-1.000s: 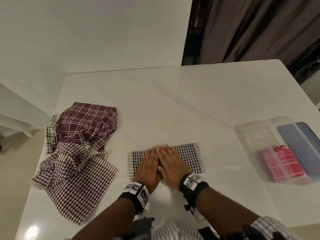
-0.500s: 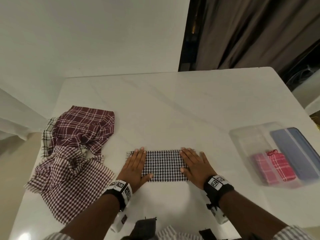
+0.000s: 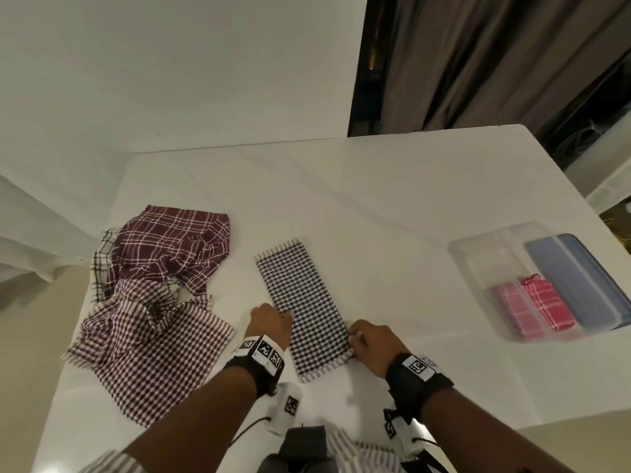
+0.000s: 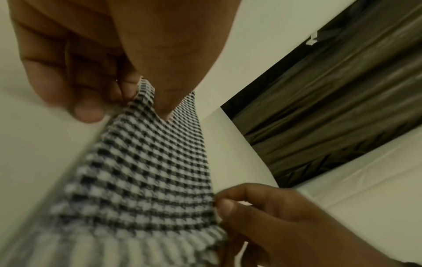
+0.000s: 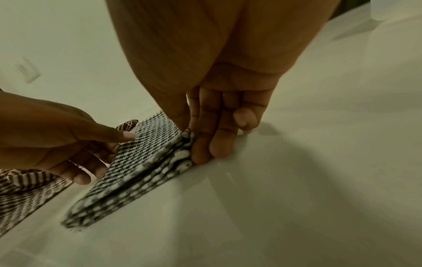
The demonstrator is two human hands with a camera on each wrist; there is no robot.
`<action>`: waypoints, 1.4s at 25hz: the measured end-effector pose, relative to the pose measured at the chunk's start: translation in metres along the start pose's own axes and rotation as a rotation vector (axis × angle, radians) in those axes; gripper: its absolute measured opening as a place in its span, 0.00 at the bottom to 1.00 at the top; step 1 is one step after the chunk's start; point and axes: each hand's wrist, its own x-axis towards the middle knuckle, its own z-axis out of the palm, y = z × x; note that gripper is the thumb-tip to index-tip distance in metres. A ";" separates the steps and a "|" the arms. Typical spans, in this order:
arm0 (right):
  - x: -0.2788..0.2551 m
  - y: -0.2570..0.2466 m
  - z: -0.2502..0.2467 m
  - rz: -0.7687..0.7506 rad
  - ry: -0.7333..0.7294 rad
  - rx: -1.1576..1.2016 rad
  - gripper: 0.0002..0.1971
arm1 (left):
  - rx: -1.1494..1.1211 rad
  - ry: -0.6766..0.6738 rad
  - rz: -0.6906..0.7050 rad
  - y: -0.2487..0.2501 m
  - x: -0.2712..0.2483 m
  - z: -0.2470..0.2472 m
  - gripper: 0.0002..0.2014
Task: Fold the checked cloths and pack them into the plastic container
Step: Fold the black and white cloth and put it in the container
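Holding pink folded cloths [image 3: 532,310], clear plastic container [image 3: 478,254], both hands' fingers [image 3: 355,336] pinching black checked cloth [image 3: 304,302]

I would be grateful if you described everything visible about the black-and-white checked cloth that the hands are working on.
The black-and-white checked cloth is woven fabric in a fine check with striped, fringed short ends. It is folded into a long narrow strip of several layers and lies on the white table, running away from the person, tilted slightly left. The left hand pinches its left long edge and the right hand pinches its right edge near the close end. It lies apart from the maroon cloths and the plastic container.
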 end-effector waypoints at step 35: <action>0.002 -0.017 0.019 -0.116 0.152 0.199 0.22 | -0.381 0.055 0.199 -0.052 -0.061 0.029 0.18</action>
